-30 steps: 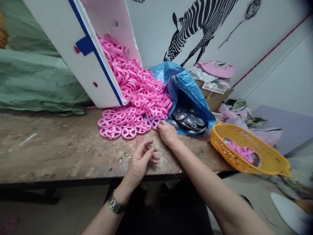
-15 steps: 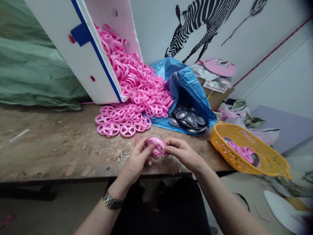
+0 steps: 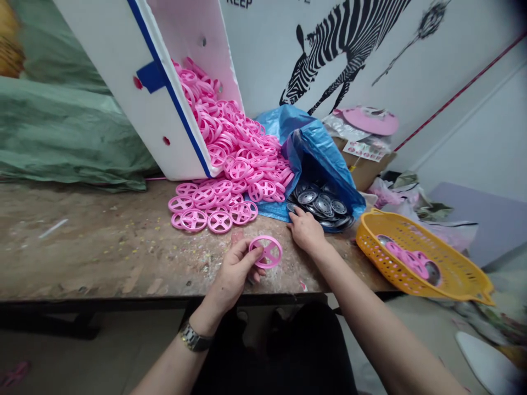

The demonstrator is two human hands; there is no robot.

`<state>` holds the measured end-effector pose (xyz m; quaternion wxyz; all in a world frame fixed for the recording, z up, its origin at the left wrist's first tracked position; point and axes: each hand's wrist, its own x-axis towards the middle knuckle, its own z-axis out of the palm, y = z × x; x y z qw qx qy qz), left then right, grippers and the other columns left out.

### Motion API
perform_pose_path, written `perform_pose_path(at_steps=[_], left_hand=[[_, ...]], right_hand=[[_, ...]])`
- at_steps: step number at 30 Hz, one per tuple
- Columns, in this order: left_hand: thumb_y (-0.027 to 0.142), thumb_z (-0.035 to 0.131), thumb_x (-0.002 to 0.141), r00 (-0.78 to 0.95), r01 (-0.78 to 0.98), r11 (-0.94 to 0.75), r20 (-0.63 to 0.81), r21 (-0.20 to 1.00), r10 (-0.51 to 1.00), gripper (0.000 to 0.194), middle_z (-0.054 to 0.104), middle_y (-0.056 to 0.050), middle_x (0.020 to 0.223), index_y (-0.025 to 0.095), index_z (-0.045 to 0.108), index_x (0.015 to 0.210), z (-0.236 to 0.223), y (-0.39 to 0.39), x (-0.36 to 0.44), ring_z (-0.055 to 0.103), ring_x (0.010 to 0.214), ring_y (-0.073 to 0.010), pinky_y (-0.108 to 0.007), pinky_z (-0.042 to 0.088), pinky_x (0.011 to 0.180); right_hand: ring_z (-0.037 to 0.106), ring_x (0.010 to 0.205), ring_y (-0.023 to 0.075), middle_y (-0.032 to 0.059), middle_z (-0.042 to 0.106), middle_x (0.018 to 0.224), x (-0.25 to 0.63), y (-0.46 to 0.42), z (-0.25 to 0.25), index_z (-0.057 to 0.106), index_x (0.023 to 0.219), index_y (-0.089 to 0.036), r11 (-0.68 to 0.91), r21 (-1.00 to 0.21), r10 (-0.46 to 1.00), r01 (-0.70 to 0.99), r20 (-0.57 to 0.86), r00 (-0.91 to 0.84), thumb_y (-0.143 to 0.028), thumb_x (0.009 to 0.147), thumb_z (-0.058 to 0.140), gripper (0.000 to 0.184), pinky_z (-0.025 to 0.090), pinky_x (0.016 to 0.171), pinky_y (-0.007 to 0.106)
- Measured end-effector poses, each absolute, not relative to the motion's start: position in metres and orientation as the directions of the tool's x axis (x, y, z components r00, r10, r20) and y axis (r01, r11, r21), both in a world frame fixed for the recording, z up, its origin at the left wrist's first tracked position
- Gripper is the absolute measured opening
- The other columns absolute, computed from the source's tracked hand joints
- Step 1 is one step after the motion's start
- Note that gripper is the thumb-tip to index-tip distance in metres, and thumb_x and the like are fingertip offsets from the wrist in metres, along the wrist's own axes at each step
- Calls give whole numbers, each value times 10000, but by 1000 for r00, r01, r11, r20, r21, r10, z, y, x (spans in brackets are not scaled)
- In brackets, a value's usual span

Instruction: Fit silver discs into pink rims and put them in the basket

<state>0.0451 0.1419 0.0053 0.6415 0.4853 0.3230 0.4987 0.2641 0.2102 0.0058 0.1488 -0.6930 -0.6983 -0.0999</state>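
We see a pink plastic wheel (image 3: 265,251) with crossed spokes, tilted face-up just above the workbench edge; near it, dark silver-faced hubcap discs (image 3: 320,205) lie heaped inside the open blue bag

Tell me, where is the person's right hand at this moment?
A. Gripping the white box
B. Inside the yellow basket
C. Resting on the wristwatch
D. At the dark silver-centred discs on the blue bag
D: the right hand reaches onto the edge of the blue bag, its fingers at the dark discs, while the left hand holds a pink wheel over the table.
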Motion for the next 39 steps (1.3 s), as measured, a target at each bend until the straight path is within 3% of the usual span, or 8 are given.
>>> perform_pose_path(at_steps=[5,9,13,15,20,25,34,39], left_hand=[[468,771,742,283,-329,16,83,944,955,370,602,35,644,153,603,838,2,141,45,586,478,-75,-142,445,403],[452,771,737,273,-328,32,63,944,960,372,616,31,646,151,590,857,5,141,46,604,482,-81,-139,458,412],[435,768,724,249,-320,38,45,947,967,384,632,27,721,151,594,916,10,142,48,628,512,-83,-145,485,425],[430,764,724,253,-294,41,37,955,967,380,626,29,724,151,593,917,11,142,49,629,509,-83,-150,497,433],[404,782,716,297,-264,64,18,962,955,381,628,23,740,146,607,934,16,138,52,644,543,-92,-172,543,483],[387,777,734,353,-242,94,-2,966,936,375,652,4,781,148,637,988,22,127,57,646,583,-98,-202,581,539],[306,696,802,423,-164,25,48,986,905,289,664,-4,795,160,660,1048,19,113,64,654,618,-112,-220,591,589],[288,621,861,461,-122,-53,104,991,882,270,668,-31,950,172,652,1103,13,111,64,656,676,-111,-219,586,613]], right_hand=[[562,1154,297,158,598,1345,271,202,7,649,1244,-128,181,-164,848,970,525,-69,-228,957,459,358,460,997,435],[616,1082,254,128,697,1150,273,176,13,702,1125,-150,331,-424,703,843,706,79,-300,939,513,305,466,1000,420],[659,879,207,64,725,941,265,144,20,713,932,-179,398,-743,693,538,628,354,-340,861,614,201,525,828,366],[648,795,183,36,707,868,258,130,23,687,929,-181,407,-833,716,374,545,436,-355,814,669,209,527,747,331],[594,672,139,-24,633,745,244,107,26,608,1081,-207,417,-894,772,164,444,455,-356,741,745,395,492,604,256],[603,666,153,7,667,767,231,98,24,607,923,-198,337,-941,855,42,324,404,-393,692,774,346,468,527,237],[604,779,166,21,646,870,220,88,7,632,896,-201,282,-934,880,221,344,327,-335,749,724,219,496,659,270],[629,847,183,38,688,972,225,82,5,661,1012,-198,235,-963,932,130,261,250,-377,737,729,335,512,711,286]])
